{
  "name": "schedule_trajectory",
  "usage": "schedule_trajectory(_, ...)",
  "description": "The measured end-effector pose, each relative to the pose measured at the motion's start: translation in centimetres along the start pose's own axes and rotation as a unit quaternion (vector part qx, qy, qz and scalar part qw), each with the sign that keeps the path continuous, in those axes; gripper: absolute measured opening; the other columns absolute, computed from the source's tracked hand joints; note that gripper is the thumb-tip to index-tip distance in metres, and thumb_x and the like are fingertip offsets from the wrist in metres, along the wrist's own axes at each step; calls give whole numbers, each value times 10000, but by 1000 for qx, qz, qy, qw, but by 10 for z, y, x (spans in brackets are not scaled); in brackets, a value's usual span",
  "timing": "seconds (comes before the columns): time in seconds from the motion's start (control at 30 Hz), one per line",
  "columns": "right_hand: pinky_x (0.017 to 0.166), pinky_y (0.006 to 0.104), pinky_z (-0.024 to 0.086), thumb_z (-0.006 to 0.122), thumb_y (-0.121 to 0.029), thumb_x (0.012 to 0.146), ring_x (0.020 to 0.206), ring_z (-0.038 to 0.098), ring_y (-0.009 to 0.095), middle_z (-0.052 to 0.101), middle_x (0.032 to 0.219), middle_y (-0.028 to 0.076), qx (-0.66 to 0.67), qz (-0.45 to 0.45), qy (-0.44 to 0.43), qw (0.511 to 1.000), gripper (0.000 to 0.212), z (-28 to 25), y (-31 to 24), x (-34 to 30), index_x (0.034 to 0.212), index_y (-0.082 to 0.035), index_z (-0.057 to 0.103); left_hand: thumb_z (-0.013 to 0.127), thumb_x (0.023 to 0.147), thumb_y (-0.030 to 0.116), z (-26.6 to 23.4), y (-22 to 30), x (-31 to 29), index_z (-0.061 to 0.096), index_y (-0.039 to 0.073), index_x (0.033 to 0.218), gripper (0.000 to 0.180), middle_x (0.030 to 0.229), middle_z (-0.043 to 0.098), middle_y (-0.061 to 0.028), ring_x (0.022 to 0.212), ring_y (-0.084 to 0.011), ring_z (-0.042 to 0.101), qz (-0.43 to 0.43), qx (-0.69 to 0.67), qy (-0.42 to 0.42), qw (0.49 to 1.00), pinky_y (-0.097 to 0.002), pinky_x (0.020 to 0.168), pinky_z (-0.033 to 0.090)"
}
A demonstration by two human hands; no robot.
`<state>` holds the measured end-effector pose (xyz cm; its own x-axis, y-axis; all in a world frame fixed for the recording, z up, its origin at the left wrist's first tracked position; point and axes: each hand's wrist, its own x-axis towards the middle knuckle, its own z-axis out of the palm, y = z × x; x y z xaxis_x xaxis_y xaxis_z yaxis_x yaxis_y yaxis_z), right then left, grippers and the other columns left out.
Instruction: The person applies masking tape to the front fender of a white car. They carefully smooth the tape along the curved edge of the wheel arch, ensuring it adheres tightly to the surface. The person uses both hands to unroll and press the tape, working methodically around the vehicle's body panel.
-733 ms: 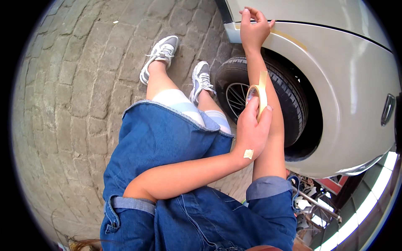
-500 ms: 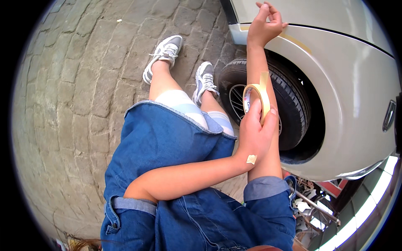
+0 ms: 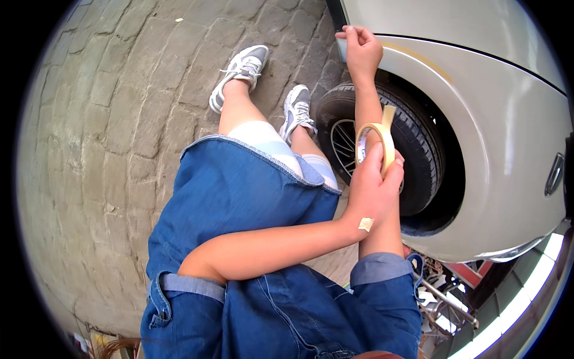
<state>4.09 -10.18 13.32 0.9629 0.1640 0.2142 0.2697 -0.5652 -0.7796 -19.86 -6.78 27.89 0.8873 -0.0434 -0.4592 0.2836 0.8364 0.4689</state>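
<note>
A roll of yellow masking tape (image 3: 387,149) is gripped in my left hand (image 3: 375,182), its loose end sticking up from the top. That hand lies across my right forearm, in front of the car's wheel (image 3: 412,161). My right hand (image 3: 363,55) reaches out to the end of the pale car's body panel (image 3: 496,113), fingers curled and closed at its corner. Whatever lies between those fingertips is hidden. Along the upper wheel arch runs a stuck strip of masking tape (image 3: 421,57), partly covered by my right hand. A small tape piece (image 3: 366,224) sticks to my left wrist.
Stone paving (image 3: 119,149) spreads to the left, with my shoes (image 3: 296,110) on it close to the tyre. A dark gap surrounds the wheel under the arch. At the lower right stand a metal bar (image 3: 448,299) and cluttered parts behind the car.
My right hand has moved left and slightly down, from the panel above the arch to the corner at its end. The left hand with the tape roll has shifted slightly right.
</note>
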Motion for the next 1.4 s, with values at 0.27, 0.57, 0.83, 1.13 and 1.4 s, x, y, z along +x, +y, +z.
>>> schedule_trajectory(0.27,1234,427,165,706,-309,830,1492,241,306,321,1578,180,-635,-170,-242,714,738,4,67,-30,1426,28,429,536,948,97,-4,4,-2,564,14,1044,129,887,610,-74,832,-141,588,1,47,-11,999,-302,778,478)
schedule_trajectory(0.57,1244,374,120,501,-263,944,1517,203,230,297,1608,134,-783,-219,-256,523,645,14,125,0,1502,22,348,549,930,92,-3,3,-5,526,28,988,90,804,615,-150,726,-306,627,65,49,26,996,-387,662,475)
schedule_trajectory(0.83,1237,400,165,718,-342,837,1491,261,269,371,1558,153,-676,-221,-236,663,781,20,75,-5,1445,37,407,545,916,62,0,-1,-2,517,19,984,86,829,619,-149,751,-315,636,42,24,10,999,-385,694,493)
schedule_trajectory(1.13,1239,408,139,711,-375,839,1500,229,290,340,1567,181,-656,-123,-239,705,840,36,88,-12,1469,54,359,553,913,83,-1,1,-3,530,26,981,92,761,613,-136,695,-304,626,26,29,20,999,-378,654,480)
schedule_trajectory(1.4,1233,422,150,721,-375,823,1484,256,319,352,1551,210,-625,-116,-146,758,865,55,99,-19,1462,76,352,549,935,57,-8,6,-6,542,8,1042,118,883,611,-91,794,-150,594,-35,39,-24,998,-307,734,490)
